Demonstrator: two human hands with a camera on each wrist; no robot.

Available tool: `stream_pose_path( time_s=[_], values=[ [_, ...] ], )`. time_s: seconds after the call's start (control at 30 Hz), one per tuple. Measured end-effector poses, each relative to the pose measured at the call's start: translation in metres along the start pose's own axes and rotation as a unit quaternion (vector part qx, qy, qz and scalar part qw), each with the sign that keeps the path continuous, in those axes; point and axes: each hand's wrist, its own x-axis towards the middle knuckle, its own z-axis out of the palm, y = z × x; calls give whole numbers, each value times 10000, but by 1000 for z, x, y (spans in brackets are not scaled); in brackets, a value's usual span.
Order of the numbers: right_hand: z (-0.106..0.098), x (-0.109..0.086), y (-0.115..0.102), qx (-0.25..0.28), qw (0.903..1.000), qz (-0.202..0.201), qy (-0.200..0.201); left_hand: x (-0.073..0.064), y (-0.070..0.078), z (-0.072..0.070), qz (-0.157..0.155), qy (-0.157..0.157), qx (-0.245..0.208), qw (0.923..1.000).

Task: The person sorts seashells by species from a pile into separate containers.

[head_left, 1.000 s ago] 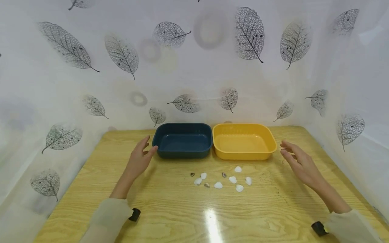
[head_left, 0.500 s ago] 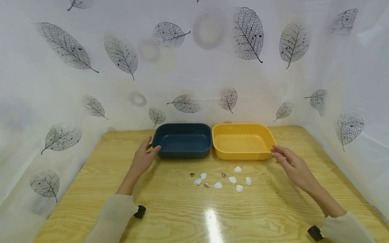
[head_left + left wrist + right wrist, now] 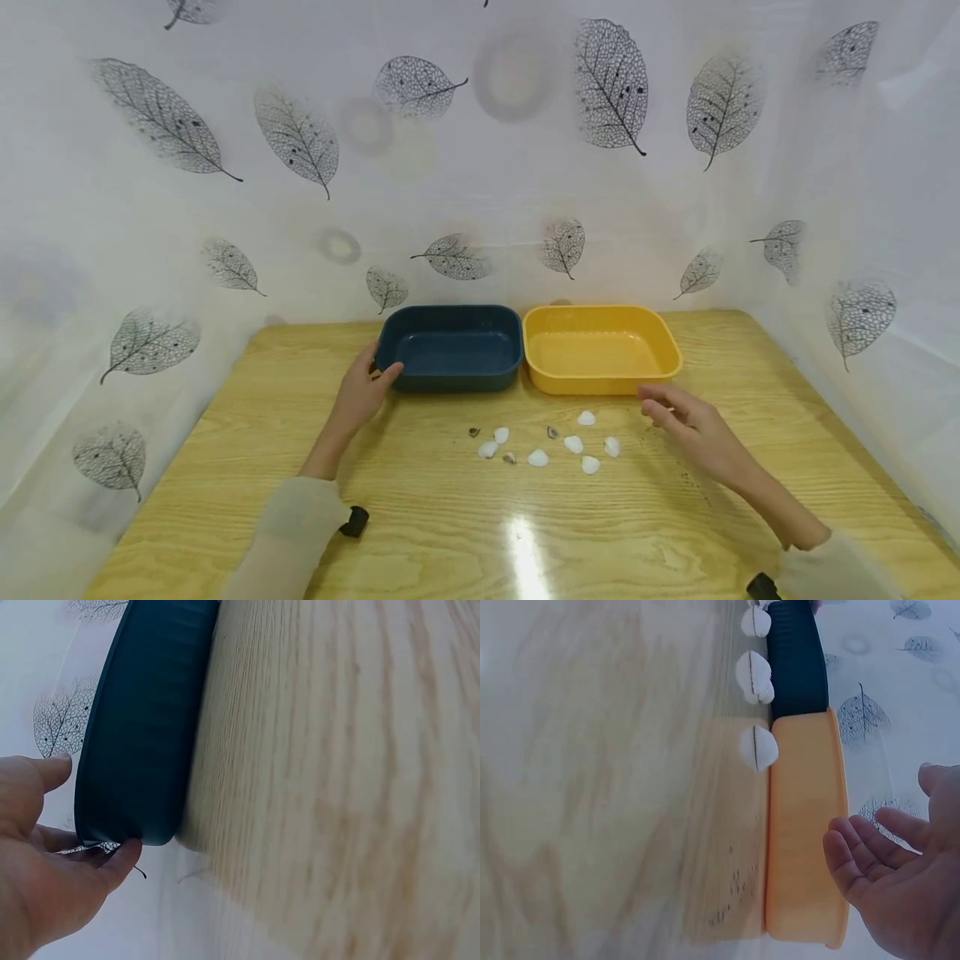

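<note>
Presumably I'm at the reaching step: my left hand (image 3: pixel 362 396) spreads loosely around the end of the navy plastic tub (image 3: pixel 453 383); my right hand (image 3: pixel 701 433), empty, fingers relaxed, hangs near the yellow plastic tub (image 3: pixel 596 386). Small white seashells (image 3: pixel 537 457) lie before both on the wooden worktop (image 3: pixel 420 517); I'd judge lifting one needs a narrow pinch.

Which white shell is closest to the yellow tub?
The rearmost white shell, in front of the yellow tub; the others lie farther away.

Has left hand (image 3: pixel 360 396) at blue tray (image 3: pixel 457 383), left of centre, right hand (image 3: pixel 701 432) near yellow tray (image 3: pixel 588 385), right of centre, white shells (image 3: pixel 537 458) below centre.
</note>
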Motion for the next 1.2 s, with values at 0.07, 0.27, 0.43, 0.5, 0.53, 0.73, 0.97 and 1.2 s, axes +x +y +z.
stream_pose_path(
  time_s=[0.07, 0.27, 0.43, 0.5, 0.53, 0.73, 0.97, 1.2],
  values=[
    [4, 0, 0, 30, 9999, -40, -99, 0, -1, 1, 9, 41, 21, 10000],
    [13, 1, -1, -15, 9994, 77, -327, 0, -2, 1, -88, 64, 31, 9999],
    [20, 4, -2, 6, 9982, 155, -576, -1, -1, 0, -162, 29, -12, 9999],
    [23, 5, -2, 31, 9976, 161, -677, -1, -1, -1, -190, 13, -2, 9998],
    [24, 5, -2, 27, 9973, 143, -714, -1, -2, -1, -204, -1, 20, 9998],
    [28, 5, 0, -94, 9965, -92, -831, -1, -3, -3, -278, -116, 76, 9995],
    [32, 4, 3, -97, 9936, 62, -1123, -2, -3, -5, -329, -261, -93, 9991],
    [32, 5, 1, -163, 9912, 87, -1315, -3, -4, -6, -447, -253, -286, 9983]
  ],
)
